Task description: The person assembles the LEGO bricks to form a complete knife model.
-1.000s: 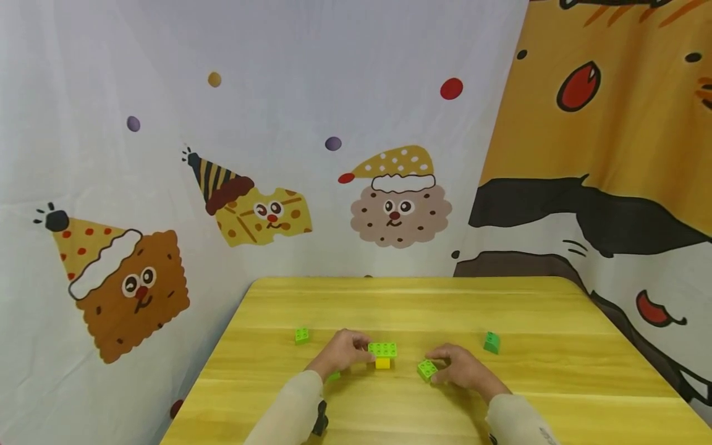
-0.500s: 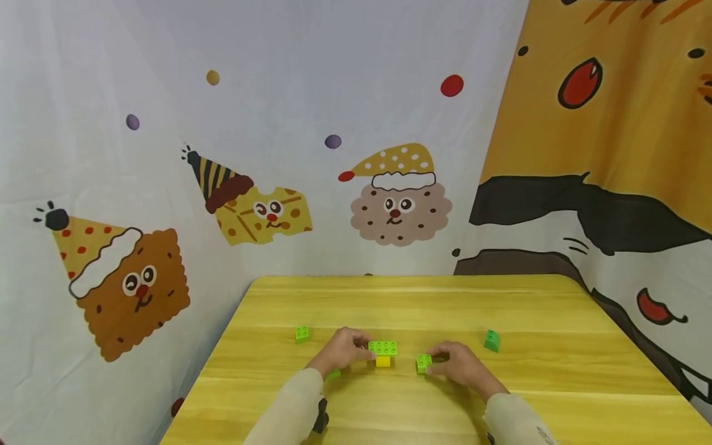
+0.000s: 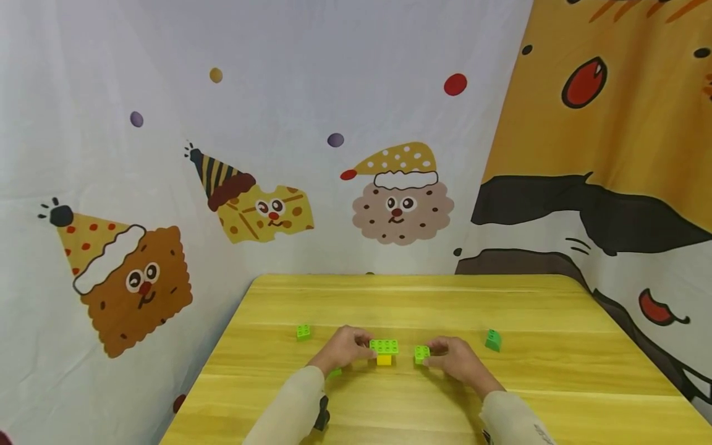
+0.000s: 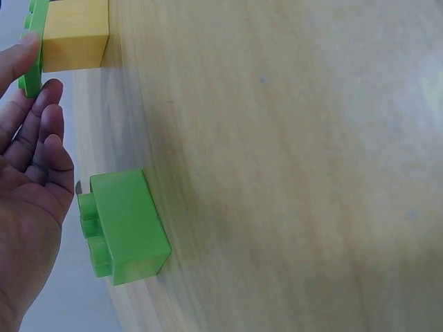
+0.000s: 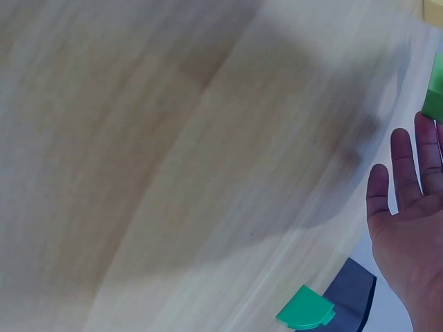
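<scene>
A thin light green building plate (image 3: 384, 345) with studs sits on top of a yellow brick (image 3: 384, 360). My left hand (image 3: 346, 347) pinches the plate's left end; the left wrist view has the thumb on its studded face, and the yellow brick (image 4: 76, 34) stands against the table. To the right, my right hand (image 3: 458, 358) holds a small light green brick (image 3: 422, 353) between thumb and fingertips, studs up. A gap separates this brick from the plate. Only a corner of the held green brick (image 5: 434, 90) shows in the right wrist view, with the thumb hidden.
A light green brick (image 3: 303, 332) lies at the back left. Another green brick (image 4: 131, 228) lies beside my left hand, mostly hidden by the forearm in the head view. A darker green curved brick (image 3: 493, 340) sits at the right. Behind the wooden table (image 3: 423, 296) hangs a printed cloth.
The small green brick has turned from a slant to square-on in my right fingers. It and the right hand have moved slightly left and away from me. The left hand keeps its grip.
</scene>
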Demonstrator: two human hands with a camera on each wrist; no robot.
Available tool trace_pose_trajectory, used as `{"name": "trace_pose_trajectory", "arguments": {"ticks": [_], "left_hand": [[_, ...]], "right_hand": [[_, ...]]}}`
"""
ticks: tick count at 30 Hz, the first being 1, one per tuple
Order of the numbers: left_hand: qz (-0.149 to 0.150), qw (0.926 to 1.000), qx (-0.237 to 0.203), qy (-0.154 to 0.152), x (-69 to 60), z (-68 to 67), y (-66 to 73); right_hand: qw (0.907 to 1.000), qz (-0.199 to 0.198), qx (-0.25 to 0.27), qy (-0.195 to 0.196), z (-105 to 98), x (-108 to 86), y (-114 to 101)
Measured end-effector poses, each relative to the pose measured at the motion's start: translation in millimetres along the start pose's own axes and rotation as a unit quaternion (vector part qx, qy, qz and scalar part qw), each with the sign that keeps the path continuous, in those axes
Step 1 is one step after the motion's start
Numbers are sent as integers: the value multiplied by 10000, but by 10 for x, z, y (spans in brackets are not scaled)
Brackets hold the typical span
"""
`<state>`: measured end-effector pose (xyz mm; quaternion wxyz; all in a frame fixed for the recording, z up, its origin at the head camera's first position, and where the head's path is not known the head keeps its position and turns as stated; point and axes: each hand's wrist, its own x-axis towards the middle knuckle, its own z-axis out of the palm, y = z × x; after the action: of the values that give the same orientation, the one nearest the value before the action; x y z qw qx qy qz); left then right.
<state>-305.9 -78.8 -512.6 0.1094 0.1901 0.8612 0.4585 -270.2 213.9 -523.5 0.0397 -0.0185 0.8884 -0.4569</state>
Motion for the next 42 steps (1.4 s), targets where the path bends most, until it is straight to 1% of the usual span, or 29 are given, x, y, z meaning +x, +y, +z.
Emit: {"name": "trace_pose_trajectory", "arguments": {"ticks": [4, 13, 17, 22, 29, 33, 37, 42], "left_hand": [[10, 10000, 7, -3, 4, -2, 2], [46, 9999, -118, -34, 15, -7, -18], [2, 9999, -103, -38, 18, 0, -26], [-81, 9999, -127, -21, 21, 2, -22], [-67, 9998, -167, -21, 18, -3, -20], [-74, 9998, -157, -13, 20, -6, -22], [-11, 9999, -151, -11, 24, -7, -25], [-12, 9999, -153, -43, 21, -13, -17]], "right_hand": [[10000, -29, 70, 40, 12, 15, -42], [9997, -224, -78, 86, 40, 45, -124], [9996, -271, -59, 94, 49, 52, -156], [9992, -385, 55, 66, 62, 57, -207], [9975, -638, 287, 86, 114, 68, -320], [9971, -686, 324, 102, 168, 98, -389], [9962, -797, 345, 30, 215, 120, -445], [9943, -965, 434, -125, 270, 124, -520]]}}
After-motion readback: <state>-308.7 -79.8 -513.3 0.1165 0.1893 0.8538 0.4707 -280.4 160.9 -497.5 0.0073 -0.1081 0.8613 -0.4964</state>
